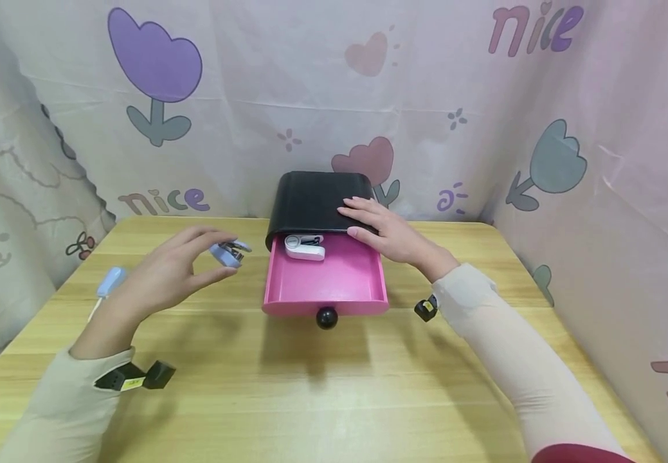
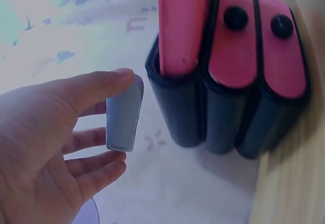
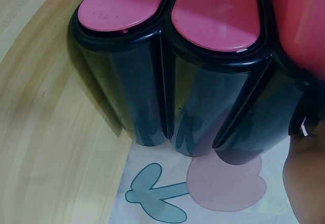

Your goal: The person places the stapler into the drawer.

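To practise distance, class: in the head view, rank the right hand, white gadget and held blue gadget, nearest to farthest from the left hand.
1. Blue gadget: in left hand
2. White gadget: in pink drawer
3. Right hand: on black cabinet

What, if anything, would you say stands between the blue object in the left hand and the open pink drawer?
Nothing visible except the left wall of the pink drawer, over which the blue object would probably pass; inside, a white object lies at the back left.
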A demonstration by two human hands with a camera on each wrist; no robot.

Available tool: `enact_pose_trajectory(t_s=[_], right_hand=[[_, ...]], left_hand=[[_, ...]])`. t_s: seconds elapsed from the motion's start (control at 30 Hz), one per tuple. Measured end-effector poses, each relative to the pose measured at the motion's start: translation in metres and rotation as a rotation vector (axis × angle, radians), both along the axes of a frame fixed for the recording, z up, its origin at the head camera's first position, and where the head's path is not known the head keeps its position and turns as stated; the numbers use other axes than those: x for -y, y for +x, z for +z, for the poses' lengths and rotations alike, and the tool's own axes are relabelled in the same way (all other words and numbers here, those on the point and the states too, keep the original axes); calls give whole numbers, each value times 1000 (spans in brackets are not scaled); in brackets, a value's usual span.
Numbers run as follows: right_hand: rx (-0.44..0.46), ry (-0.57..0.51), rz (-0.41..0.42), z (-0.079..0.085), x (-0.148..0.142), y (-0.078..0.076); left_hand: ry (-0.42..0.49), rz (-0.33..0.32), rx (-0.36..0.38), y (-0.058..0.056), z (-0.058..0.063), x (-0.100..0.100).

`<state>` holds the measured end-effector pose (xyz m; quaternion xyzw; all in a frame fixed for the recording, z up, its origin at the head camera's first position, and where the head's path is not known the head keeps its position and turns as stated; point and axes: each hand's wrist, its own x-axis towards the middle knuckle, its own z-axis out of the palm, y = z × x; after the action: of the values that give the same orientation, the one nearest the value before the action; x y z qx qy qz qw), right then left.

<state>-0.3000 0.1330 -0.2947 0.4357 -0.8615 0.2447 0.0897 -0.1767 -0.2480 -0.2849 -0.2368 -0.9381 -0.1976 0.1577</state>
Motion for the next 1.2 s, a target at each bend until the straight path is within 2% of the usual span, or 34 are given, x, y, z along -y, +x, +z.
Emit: enact_pose_trajectory(t_s=[0.2, 0.53, 0.7, 0.97, 1.07, 1.2], right_hand=[[0, 4, -2, 0, 0, -1], [-17, -18, 19, 0, 0, -2], [-8, -14, 12, -1, -2, -2], [1, -21, 8, -3, -4, -2], [-11, -19, 14, -3, -4, -3], [-26, -21, 28, -3, -3, -4]], left_hand=[[-20, -100, -82, 0, 13, -20], [-74, -220, -71, -4, 22, -51], [-96, -319, -90, -10, 23, -71], [-153, -427, -132, -22, 19, -98], [-179, -448, -133, -27, 16, -106], [-213, -436, -92, -31, 16, -116]])
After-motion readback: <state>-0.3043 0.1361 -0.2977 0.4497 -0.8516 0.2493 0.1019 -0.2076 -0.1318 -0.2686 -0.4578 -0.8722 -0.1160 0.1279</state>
